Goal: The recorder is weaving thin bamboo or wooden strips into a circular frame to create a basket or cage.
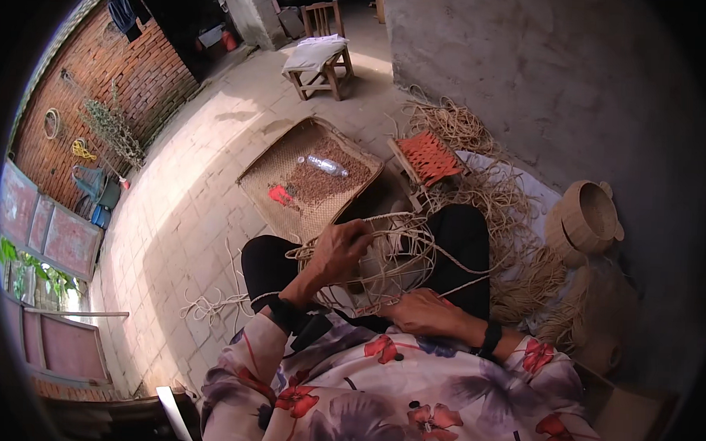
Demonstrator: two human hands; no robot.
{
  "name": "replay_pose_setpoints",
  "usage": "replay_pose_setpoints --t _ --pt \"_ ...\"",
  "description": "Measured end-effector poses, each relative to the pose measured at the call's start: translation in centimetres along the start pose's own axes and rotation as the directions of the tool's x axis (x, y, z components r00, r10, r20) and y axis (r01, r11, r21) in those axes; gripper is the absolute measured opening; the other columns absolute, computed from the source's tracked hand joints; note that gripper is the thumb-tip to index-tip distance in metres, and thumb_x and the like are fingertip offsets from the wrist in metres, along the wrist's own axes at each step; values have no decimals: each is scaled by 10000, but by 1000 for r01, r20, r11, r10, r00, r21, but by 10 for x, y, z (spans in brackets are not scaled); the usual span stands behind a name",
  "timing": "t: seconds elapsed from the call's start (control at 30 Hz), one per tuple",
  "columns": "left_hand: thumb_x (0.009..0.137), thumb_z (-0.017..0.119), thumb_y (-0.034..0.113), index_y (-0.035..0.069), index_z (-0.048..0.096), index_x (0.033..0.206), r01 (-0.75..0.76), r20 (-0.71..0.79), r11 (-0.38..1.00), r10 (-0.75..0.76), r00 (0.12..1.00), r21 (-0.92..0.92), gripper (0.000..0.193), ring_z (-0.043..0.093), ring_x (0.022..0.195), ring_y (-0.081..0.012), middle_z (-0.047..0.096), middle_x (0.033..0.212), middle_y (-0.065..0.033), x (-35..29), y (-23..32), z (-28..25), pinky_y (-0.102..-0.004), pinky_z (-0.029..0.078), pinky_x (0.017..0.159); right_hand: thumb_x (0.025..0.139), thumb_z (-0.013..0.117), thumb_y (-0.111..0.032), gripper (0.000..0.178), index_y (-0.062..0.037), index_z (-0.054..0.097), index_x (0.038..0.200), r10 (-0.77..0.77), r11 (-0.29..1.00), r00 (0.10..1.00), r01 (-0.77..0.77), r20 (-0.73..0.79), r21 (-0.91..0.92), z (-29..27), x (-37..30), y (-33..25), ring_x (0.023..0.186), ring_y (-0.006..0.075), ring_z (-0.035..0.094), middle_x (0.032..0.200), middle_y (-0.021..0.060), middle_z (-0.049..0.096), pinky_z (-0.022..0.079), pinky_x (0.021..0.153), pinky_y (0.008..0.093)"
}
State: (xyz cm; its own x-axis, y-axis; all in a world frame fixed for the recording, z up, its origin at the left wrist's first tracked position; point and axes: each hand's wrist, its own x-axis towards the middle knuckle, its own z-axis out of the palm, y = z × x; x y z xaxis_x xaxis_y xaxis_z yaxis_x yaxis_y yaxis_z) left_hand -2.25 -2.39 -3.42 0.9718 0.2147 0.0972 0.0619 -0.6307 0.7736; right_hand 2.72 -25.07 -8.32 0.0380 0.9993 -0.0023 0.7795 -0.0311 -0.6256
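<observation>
Tan cord (416, 252) loops between left fingers (360, 230) and right fingers (397, 308).

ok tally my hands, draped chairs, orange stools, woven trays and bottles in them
Hands (left hand, right hand, at tan cord): 2
Wooden chair with pale cloth: 1
Stool with orange woven seat: 1
Rectangular tan woven tray: 1
Clear plastic bottle: 1
Total: 6

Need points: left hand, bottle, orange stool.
Left hand (338, 251): head view, back of the hand.
Bottle (327, 166): head view, clear side wall.
Orange stool (430, 158): head view, woven seat.
</observation>
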Motion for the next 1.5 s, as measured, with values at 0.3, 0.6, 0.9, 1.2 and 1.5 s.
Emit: replay_pose_setpoints --t 0.3,0.6,0.9,1.2,1.5 --pt "892 581 189 8 637 923 19 -7 1000 -19 1000 10 192 657 630 -281 638 684 -156 0 7 -3 -371 499 616 899 549 -222 190 -53 629 932 79 992 985 -93 153 85 -41 -26 -10 726 388 640 750 199 633 480 675 484" --pt "907 574 175 28 621 956 60 7 996 -60 998 -70 162 652 623 -194 649 692 -119 6 7 -6 -334 503 605 900 613 -241 234 -11 619 864 27 969 977 27 -213 246 -120 25 11 638 276 604 706 141 620 466 619 368" --pt "831 587 243 3 667 1035 261 289 944 -196 937 -203 325 664 755 -159 699 843 -83 15 10 -32 -292 522 664 825 703 -392 384 -21 616 773 80 992 959 -104 -270 -75 -130 76 26 650 305 627 670 144 621 455 588 405" --pt "827 577 272 9 672 1056 251 305 949 -185 934 -192 361 650 733 -143 708 863 -76 16 10 -31 -283 521 647 802 711 -377 376 -20 613 738 98 992 975 -80 -199 98 -155 77 24 633 325 620 662 153 620 454 583 405" --pt "853 641 292 -24 678 1022 296 312 942 -237 920 -157 361 621 718 -133 695 834 -61 20 17 -20 -288 487 627 779 727 -406 396 -24 627 749 138 987 917 -157 -374 -22 -126 111 53 646 290 621 671 135 627 453 592 400"
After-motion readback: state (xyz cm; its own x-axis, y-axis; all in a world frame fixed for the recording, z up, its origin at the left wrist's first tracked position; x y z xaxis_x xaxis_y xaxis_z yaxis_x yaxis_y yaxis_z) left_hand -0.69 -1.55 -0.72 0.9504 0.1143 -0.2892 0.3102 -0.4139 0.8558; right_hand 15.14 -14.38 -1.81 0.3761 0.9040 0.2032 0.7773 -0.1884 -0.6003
